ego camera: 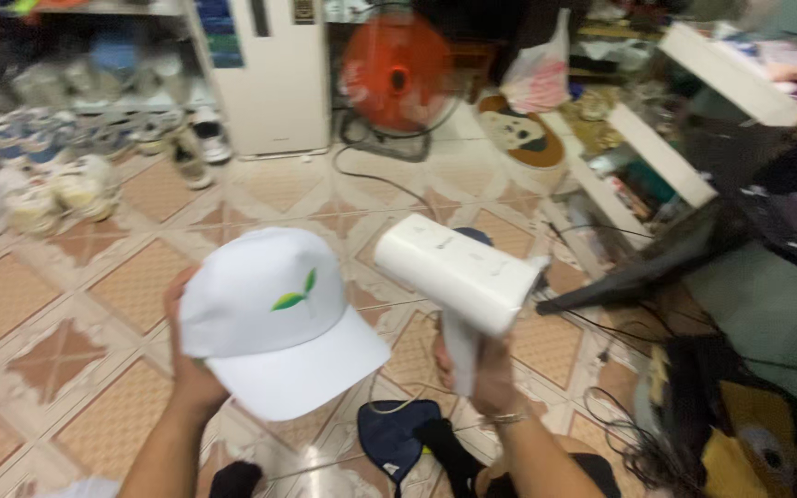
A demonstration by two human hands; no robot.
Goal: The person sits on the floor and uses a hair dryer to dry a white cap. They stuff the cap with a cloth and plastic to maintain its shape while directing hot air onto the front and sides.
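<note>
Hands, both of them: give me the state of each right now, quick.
Left hand: closed on the white cap, gripping it from behind.
Right hand: closed around the handle of the white hair dryer, nozzle toward the cap.

We see a floor of beige and brown patterned tiles (76,304). At the far side a white cabinet (269,78) stands beside an orange fan (397,72). Shoes (186,148) lie along the left, under blurred shelves (94,65). White shelves (666,152) run on the right, and black cables (620,433) lie below them.
</note>
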